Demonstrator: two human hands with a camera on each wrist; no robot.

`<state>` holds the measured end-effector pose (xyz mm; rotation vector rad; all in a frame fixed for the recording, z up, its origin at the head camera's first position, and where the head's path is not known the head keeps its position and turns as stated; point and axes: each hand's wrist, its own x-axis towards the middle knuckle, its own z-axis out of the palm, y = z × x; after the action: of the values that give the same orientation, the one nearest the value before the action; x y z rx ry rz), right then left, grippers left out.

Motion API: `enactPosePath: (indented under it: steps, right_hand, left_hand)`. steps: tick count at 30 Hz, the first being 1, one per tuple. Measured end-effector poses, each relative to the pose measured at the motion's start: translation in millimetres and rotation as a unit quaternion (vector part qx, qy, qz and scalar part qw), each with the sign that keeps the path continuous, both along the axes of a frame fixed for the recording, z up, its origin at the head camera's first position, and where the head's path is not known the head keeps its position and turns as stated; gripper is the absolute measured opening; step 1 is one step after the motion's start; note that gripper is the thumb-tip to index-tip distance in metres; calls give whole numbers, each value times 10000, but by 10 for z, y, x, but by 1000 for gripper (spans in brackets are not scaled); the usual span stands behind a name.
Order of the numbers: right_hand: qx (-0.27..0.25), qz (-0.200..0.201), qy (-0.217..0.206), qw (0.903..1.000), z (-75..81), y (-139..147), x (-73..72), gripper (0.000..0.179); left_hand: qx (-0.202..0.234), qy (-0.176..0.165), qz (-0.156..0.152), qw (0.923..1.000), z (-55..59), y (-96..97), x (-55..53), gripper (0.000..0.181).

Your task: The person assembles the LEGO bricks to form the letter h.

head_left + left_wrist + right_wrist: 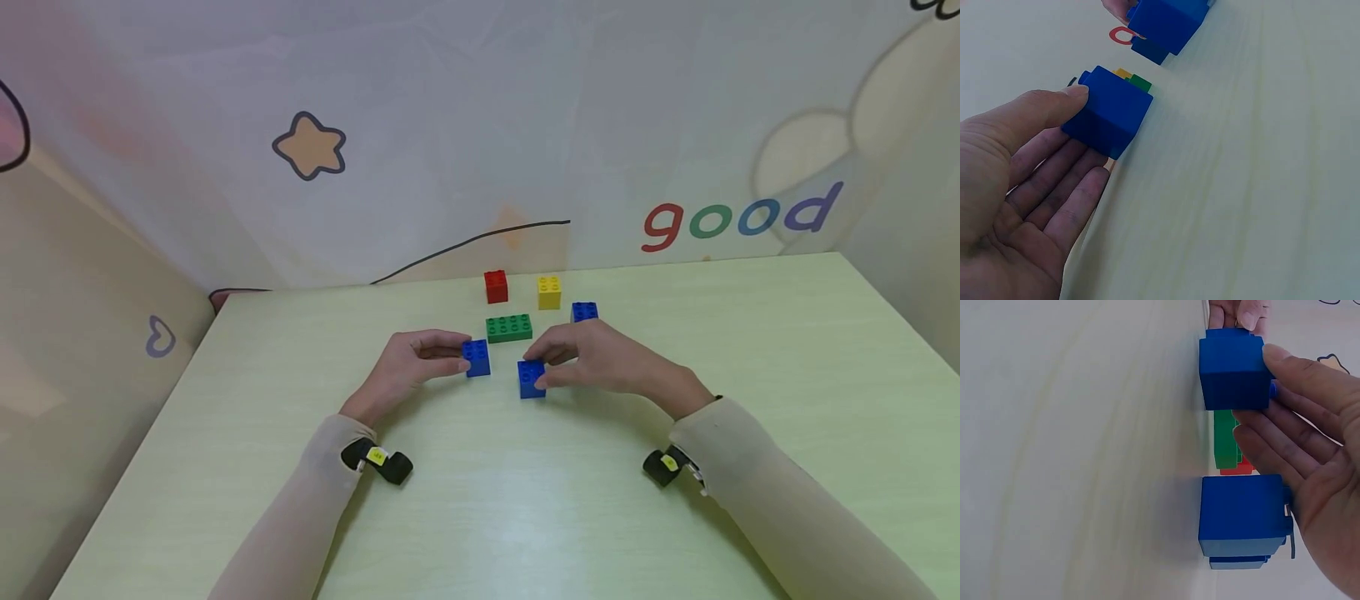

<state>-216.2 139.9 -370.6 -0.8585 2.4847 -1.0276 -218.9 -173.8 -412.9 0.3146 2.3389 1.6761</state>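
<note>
My left hand (411,367) pinches a square blue toy brick (477,358) between thumb and fingers. In the left wrist view, the thumb lies on that brick's (1109,112) near edge, with the fingers beneath and beyond it. Facing it, a short gap away, another blue brick (530,382) is held by my right hand (600,357). The right wrist view has this second brick (1235,372) between thumb and fingertips, studs turned away. A third blue brick (585,312) stands just behind the right hand, partly hidden by it.
Beyond the hands lies a long green brick (509,328). Farther back, a red brick (496,287) and a yellow brick (549,292) stand near the printed backdrop (465,125). All of this is on a pale wood-grain table (510,517).
</note>
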Motion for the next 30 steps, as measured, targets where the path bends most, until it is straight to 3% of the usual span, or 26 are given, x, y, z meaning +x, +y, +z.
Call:
enactPosePath:
  steps: [9, 17, 30]
  right_hand:
    - [-51, -18, 222, 9997, -5, -27, -17, 32]
    - [-432, -170, 635, 9969, -1, -47, -37, 34]
    - [-914, -283, 924, 9911, 103, -162, -85, 35]
  left_hand:
    - [-23, 60, 28, 10000, -10, -24, -11, 38]
    - [129, 39, 28, 9999, -22, -30, -16, 38]
    - [278, 135, -33, 9995, -38, -33, -19, 37]
